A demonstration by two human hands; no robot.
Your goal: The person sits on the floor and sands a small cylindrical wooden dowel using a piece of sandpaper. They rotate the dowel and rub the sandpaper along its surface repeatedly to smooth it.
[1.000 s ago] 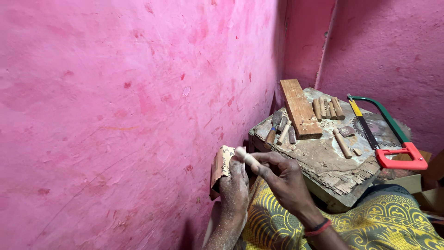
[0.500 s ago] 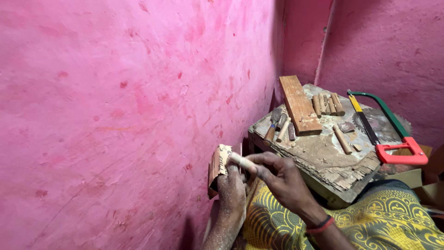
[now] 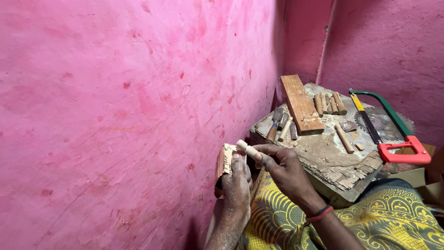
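Observation:
My left hand (image 3: 237, 185) grips a small flat wooden piece (image 3: 224, 161) with a rough pale face, held upright close to the pink wall. My right hand (image 3: 282, 169) holds a short pale wooden-handled tool (image 3: 248, 149) pressed against the top edge of that piece. Both hands are dusted with wood powder. The tool's tip is hidden between handle and wood.
A worn wooden work block (image 3: 323, 148) stands to the right, carrying a plank (image 3: 300, 104), several short dowels (image 3: 329, 103), small chisels (image 3: 280, 127) and a hacksaw with a red handle (image 3: 391, 134). The pink wall (image 3: 115, 115) fills the left. Yellow patterned cloth (image 3: 370, 227) covers my lap.
My hands and the wooden piece have barely shifted; the view has drifted slightly, and the tool stays against the piece's top edge.

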